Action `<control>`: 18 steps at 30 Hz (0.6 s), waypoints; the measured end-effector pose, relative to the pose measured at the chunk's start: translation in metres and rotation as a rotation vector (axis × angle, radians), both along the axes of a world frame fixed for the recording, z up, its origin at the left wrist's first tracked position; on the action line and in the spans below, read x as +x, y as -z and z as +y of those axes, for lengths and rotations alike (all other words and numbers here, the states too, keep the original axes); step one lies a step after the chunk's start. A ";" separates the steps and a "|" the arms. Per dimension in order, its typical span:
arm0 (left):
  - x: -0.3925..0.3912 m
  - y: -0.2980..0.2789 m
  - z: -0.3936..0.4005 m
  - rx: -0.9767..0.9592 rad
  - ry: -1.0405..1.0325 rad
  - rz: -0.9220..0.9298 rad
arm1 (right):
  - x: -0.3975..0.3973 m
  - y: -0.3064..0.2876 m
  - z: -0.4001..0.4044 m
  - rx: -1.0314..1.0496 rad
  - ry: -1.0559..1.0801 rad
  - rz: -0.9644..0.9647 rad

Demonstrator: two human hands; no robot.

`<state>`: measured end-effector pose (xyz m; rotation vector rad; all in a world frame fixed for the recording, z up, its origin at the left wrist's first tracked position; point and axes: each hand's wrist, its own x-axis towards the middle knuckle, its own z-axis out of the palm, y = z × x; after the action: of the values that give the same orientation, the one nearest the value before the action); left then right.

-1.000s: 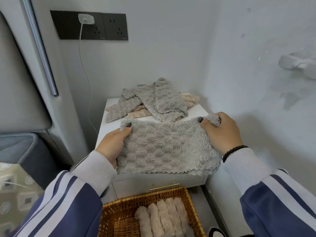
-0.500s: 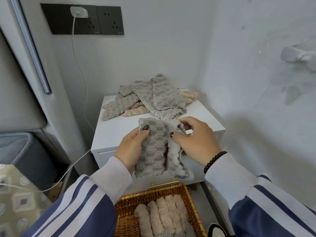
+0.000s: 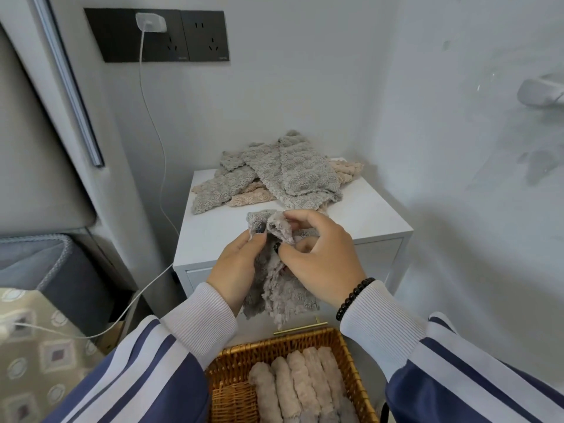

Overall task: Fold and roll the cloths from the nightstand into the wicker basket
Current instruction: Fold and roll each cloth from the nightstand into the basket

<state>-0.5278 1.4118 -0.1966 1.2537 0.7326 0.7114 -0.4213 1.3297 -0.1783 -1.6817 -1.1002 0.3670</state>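
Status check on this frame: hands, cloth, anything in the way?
Left hand and right hand both pinch the grey cloth, bunched above the wicker basket. More cloths wait on the nightstand. Nothing blocking.

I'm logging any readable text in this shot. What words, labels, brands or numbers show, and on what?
None can be read.
Small pale marks, likely a brand, sit at the lower edge of each black wall socket panel: too small and blurred to read.
No print shows on the white charger, cloths or wicker basket.
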 end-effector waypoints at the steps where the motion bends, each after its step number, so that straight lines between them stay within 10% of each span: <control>1: -0.002 0.000 0.001 0.008 -0.002 0.003 | -0.002 0.000 0.001 0.011 -0.001 0.008; 18: -0.016 -0.005 0.004 0.001 -0.002 -0.085 | -0.014 0.002 0.007 0.027 -0.347 0.425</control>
<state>-0.5438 1.4157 -0.1916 1.2162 0.6640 0.7627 -0.4352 1.3367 -0.1807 -1.3034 -1.0625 0.8828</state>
